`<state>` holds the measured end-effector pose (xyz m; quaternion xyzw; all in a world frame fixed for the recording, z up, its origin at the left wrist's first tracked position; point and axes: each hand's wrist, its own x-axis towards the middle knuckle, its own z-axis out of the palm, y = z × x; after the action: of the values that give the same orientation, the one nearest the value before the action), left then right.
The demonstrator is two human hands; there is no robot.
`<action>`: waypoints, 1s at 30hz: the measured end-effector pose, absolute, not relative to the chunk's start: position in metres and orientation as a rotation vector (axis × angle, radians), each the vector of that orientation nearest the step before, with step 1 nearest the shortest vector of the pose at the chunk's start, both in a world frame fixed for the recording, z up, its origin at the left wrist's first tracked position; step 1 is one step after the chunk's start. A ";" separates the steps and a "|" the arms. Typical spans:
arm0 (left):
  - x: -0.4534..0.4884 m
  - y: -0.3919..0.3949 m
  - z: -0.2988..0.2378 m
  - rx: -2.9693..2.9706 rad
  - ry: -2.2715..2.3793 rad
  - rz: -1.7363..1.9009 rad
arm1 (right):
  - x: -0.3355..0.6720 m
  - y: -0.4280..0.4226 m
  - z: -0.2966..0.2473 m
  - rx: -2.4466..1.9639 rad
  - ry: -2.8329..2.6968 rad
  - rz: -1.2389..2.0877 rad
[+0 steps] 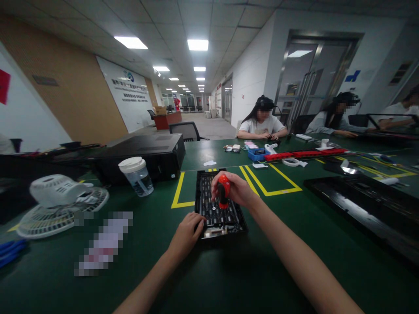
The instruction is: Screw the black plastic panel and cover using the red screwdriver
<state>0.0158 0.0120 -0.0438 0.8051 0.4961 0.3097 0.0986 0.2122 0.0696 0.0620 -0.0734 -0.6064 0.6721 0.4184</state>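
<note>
A black tool case (242, 224) lies open in front of me, with rows of small dark pieces like screwdriver bits. Above its middle, a screwdriver (223, 192) with a red and black handle stands roughly upright. My right hand (238, 186) is closed around this handle from the right; the shaft and tip are not clearly visible. At the near left corner of the case, my left hand (188, 227) grips the edge with bent fingers. A few light-coloured parts (212, 233) sit in the near end of the case.
On the left are a white fan (59, 196), a lidded plastic cup (139, 176), a large black box (147, 152) and blue-handled tools (11, 252). A long black panel (353, 209) lies right. Beyond stand a blue tray (257, 156) and red strips (301, 154). Several people sit across the table.
</note>
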 end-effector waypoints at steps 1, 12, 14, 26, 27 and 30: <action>0.016 0.012 -0.043 2.381 1.464 0.914 | 0.213 0.070 0.062 -0.162 -1.518 1.723; 0.016 0.011 -0.043 2.368 1.461 0.923 | 0.220 0.073 0.059 -0.102 -1.541 1.810; 0.016 0.011 -0.044 2.366 1.459 0.920 | 0.221 0.073 0.058 -0.121 -1.548 1.803; 0.015 0.013 -0.044 2.366 1.449 0.906 | 0.222 0.072 0.060 -0.122 -1.559 1.758; 0.016 0.013 -0.044 2.367 1.449 0.907 | 0.222 0.072 0.061 -0.133 -1.559 1.755; 0.016 0.013 -0.044 2.371 1.449 0.919 | 0.223 0.072 0.061 -0.156 -1.559 1.746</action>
<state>0.0158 0.0130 -0.0445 0.8055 0.4922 0.3121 0.1072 0.2229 0.0722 0.0609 -0.0613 -0.6128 0.6861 0.3873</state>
